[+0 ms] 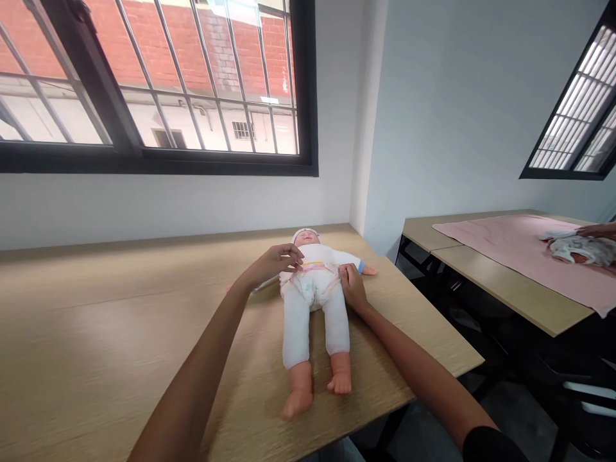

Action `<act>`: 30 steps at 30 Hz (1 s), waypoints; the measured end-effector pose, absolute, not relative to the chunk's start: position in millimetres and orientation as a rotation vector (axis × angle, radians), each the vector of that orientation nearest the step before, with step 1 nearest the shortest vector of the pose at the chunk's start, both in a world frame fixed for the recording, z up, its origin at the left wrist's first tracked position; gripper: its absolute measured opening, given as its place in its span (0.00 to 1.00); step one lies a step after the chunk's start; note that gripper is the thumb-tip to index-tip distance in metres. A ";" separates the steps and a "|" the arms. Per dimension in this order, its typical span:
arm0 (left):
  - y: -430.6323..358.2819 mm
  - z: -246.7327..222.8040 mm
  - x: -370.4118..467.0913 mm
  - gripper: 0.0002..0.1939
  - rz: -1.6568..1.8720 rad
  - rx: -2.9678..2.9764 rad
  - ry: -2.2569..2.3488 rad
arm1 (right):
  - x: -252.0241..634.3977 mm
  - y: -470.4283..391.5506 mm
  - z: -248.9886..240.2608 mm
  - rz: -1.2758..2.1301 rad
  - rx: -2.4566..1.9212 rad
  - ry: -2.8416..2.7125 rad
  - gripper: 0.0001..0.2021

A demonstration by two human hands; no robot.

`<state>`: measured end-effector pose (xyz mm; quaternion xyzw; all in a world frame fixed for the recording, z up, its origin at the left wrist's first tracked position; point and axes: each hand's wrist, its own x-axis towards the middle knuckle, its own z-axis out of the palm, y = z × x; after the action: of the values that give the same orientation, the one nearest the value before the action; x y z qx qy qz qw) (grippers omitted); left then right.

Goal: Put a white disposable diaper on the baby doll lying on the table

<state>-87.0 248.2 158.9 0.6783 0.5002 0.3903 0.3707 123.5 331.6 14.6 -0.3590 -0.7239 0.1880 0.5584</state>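
Observation:
A baby doll lies on its back on the wooden table, feet toward me, in white clothing and a white cap. A patterned diaper is around its hips, with a yellow and pink band at the waist. My left hand is over the doll's left-side waist in the picture, fingers bent and apart, with nothing seen in them. My right hand rests at the diaper's right edge, fingers curled against it; what they grip is too small to make out.
At the right, a second table bears a pink cloth. Another person's hand touches a doll in patterned cloth there. A wall and barred window stand behind my table.

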 end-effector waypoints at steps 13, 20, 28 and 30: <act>244.3 164.0 -95.6 0.09 1.167 1.742 1.364 | 123.6 329.9 15.1 0.467 -0.865 -1.703 0.13; 250.0 158.3 -99.6 0.09 0.845 2.044 1.632 | 123.5 330.2 14.8 0.461 -0.859 -1.704 0.13; 252.8 153.5 -98.8 0.11 0.612 2.055 1.700 | 124.2 331.3 14.6 0.457 -0.864 -1.711 0.13; 252.3 153.3 -98.4 0.12 0.621 2.049 1.695 | 124.3 331.2 14.7 0.455 -0.865 -1.711 0.13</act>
<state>-98.4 252.3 153.3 0.7345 0.6077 0.2227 0.2039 124.3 331.2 14.7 -0.3659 -0.7237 0.1924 0.5527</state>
